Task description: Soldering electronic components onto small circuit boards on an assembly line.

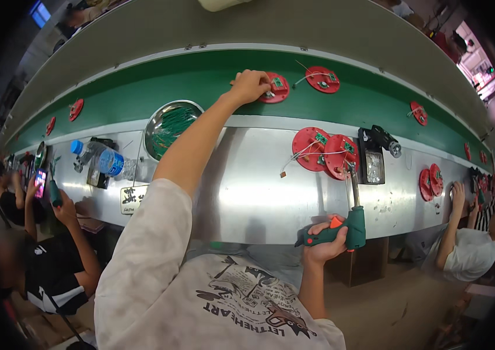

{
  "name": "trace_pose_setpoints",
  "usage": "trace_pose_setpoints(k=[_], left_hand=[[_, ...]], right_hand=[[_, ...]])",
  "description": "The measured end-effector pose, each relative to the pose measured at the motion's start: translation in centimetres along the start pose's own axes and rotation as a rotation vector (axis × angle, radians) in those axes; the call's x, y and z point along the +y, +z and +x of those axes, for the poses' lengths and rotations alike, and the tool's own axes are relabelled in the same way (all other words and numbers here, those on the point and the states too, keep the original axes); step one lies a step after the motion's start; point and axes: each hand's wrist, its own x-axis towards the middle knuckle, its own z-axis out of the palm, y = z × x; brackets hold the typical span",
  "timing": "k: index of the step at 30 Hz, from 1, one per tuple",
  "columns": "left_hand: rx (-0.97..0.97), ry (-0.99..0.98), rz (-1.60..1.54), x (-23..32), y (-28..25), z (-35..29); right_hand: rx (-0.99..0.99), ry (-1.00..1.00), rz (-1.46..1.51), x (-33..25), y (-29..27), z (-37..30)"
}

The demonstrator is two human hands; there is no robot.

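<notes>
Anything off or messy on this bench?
Nothing damaged or spilled. A clear water bottle lies on its side on the steel bench. Two red discs overlap, their white wires trailing loose. Left hand touches a red disc on the green belt; right hand holds a green electric screwdriver.

Steel tabltop (247,192) runs full width, with a green conveyor belt (200,81) along its far side. On the belt: red disc with a green circuit board (275,87), a second one with trailing wires (322,79), another further right (417,112), and two small ones far left (76,108). On the tabletop: two overlapping red discs with white wires (324,153), a black tray of small shiny parts (373,165), a round metal bowl of green parts (168,125), a clear water bottle with a blue cap (100,157) lying on its side, and a red disc pair at right (430,182).
</notes>
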Motion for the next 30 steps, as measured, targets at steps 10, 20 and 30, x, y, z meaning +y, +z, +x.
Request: trace_pose_setpoints(k=[10,20,30], left_hand=[[0.053,0.003,-0.496,4.5,-4.7,-8.7],[0.132,0.089,0.021,4.7,-4.8,-26.5],[0.271,-0.051,0.416,-0.7,-11.6,-22.5]], right_hand=[[-0.053,-0.025,0.020,-0.2,-0.1,-0.9],[-0.060,0.022,-0.040,0.1,-0.6,-1.5],[-0.063,0.041,-0.070,0.0,-0.3,-1.3]])
